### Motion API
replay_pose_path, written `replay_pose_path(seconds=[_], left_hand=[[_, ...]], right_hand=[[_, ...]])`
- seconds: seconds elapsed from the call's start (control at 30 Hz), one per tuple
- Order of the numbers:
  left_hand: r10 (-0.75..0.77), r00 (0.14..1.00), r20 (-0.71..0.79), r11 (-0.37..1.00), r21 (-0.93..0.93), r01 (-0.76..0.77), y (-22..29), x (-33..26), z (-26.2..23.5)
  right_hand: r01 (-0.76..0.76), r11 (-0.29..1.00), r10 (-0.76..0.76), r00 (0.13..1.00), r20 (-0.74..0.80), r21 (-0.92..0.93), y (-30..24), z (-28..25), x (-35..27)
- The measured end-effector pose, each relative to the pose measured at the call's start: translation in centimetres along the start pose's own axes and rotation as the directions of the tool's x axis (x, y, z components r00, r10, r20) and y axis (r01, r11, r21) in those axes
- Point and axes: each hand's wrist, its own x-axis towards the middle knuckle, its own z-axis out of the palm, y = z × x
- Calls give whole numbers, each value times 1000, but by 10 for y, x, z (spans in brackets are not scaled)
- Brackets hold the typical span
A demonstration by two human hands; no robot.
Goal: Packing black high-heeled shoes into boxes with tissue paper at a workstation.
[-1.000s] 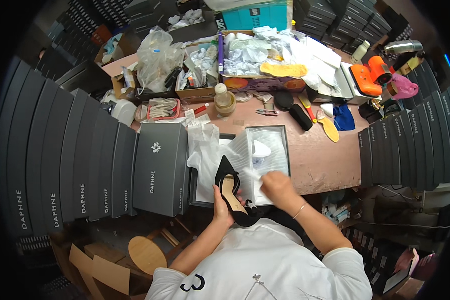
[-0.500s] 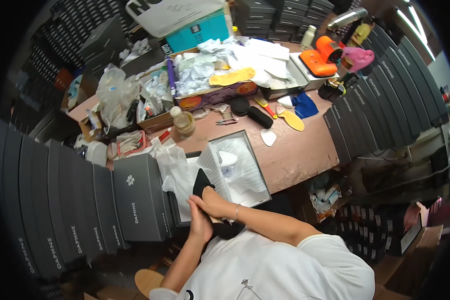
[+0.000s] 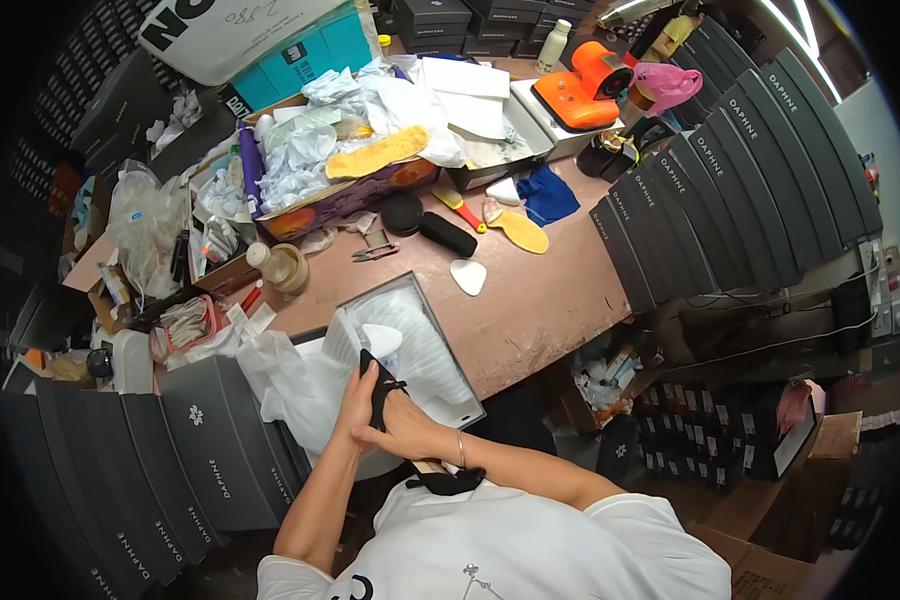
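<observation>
Shoe (image 3: 377,398) held by L. hand (image 3: 355,408), fingers closed nr toe; R. hand (image 3: 410,425) fingers hidden, grip unclear. Prob. light, semi-stiff; best held mid-length, btwn fingers.

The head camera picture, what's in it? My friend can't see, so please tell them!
A person's left hand holds a black pointed shoe while the right hand lies over its opening. Just beyond the shoe, an open box with white wrapping sits near the edge of a pinkish table; dark grey boxes stand in rows on both sides.
</observation>
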Motion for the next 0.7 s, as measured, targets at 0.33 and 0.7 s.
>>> replay_pose_path(seconds=[0.33, 0.7], left_hand=[[-106, 921, 375, 953, -226, 202, 8, 47, 53], [-200, 977, -77, 842, -523, 131, -18, 5, 40]], right_hand=[[-7, 984, -21, 987, -158, -177, 124, -182, -16], [54, 995, -41, 987, -154, 81, 84, -159, -11]])
